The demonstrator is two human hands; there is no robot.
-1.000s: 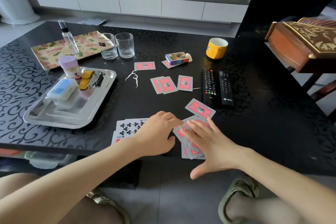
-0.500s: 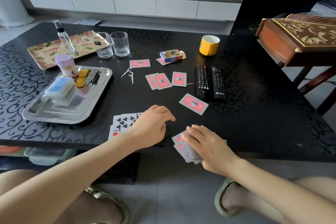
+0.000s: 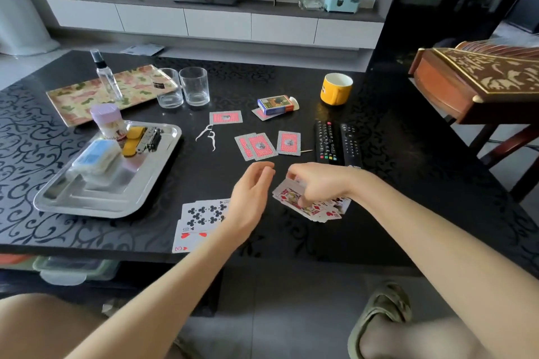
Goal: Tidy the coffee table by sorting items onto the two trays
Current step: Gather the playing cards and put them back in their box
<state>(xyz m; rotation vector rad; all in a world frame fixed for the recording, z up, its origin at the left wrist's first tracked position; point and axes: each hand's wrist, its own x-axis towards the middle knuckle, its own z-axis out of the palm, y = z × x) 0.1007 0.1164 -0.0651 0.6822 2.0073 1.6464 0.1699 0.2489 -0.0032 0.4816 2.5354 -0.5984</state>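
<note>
Right hand point(image 3: 319, 183) has turned the cards point(image 3: 313, 207) face-up.

— What is carried by the dark patterned surface point(image 3: 408, 140)?
— At the left, a steel tray point(image 3: 96, 211) and a patterned tray point(image 3: 78, 96) are set, with two glasses point(image 3: 194, 87) just beside the latter. Face-down cards point(image 3: 288, 143), floss picks point(image 3: 208, 135) and a card box point(image 3: 275, 104) are scattered mid-surface. Two remotes point(image 3: 326, 143) and a yellow mug point(image 3: 335, 90) are placed to the right.
— And near the front edge?
— Face-up cards point(image 3: 201, 213) are spread there.
</note>
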